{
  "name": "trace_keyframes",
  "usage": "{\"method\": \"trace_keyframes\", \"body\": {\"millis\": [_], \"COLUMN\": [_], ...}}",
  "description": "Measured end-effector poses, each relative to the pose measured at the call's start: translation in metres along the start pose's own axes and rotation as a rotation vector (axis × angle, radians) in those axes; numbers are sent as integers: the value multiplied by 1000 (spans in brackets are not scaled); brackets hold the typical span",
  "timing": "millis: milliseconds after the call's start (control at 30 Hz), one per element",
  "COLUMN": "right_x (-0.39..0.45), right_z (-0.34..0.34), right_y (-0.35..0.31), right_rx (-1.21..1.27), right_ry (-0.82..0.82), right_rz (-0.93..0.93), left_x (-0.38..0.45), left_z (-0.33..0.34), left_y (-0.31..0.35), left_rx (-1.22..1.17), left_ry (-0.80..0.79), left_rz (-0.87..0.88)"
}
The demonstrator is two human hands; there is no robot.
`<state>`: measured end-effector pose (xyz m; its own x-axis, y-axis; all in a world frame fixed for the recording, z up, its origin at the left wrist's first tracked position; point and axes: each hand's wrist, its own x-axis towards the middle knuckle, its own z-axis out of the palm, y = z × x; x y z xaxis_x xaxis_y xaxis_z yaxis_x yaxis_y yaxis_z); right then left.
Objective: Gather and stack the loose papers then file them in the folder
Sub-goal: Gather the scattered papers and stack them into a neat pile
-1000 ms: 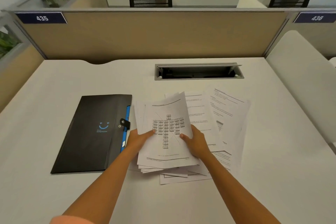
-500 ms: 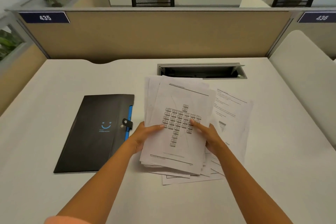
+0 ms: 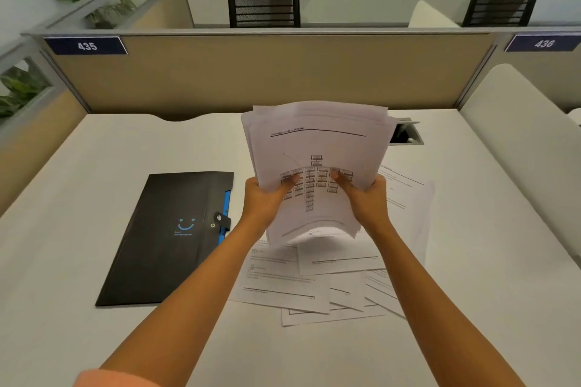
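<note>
Both hands, left (image 3: pixel 263 198) and right (image 3: pixel 368 198), gripped the white printed-paper bundle (image 3: pixel 317 148) mid-gathering; loose sheets (image 3: pixel 283 276) on the desk (image 3: pixel 78 308) remained to collect.

White desk (image 3: pixel 94 261) fenced by beige partitions, closed black folder (image 3: pixel 166 239) with a blue smiley lying flat at nine o'clock, loose printed sheets (image 3: pixel 301 286) fanned overlapping at centre, recessed cable box (image 3: pixel 405 135) at one o'clock.
</note>
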<state>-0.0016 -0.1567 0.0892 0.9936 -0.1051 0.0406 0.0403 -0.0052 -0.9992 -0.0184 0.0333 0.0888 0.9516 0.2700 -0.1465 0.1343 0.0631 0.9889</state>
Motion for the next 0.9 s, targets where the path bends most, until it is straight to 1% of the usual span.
{"method": "trace_keyframes", "body": {"millis": [100,233,433,600,733,900], "right_x": [0,-2,-5,-10,-14,-18], "right_z": [1,-5,-9,-13,-18,-18], "right_y": [-12,-20,-25,-31,-29,-26], "right_rx": [2,3,-19,-13,-9,-13], "right_ry": [4,-4,-8,-26,-30,-35], "right_rz": [-51,-89,-53,-66,-56,-44], "left_x": [-3,-3,-8,-8,-9,-10], "left_z": [0,-6,-4,-5,-8,-5], "left_y": [13,21,28,31,30,29], "left_rx": [3,1,4,-7,-42,-123], "left_ry": [-21,-34,-39,-33,-59,-34], "left_rz": [154,258,275,309,299,305]}}
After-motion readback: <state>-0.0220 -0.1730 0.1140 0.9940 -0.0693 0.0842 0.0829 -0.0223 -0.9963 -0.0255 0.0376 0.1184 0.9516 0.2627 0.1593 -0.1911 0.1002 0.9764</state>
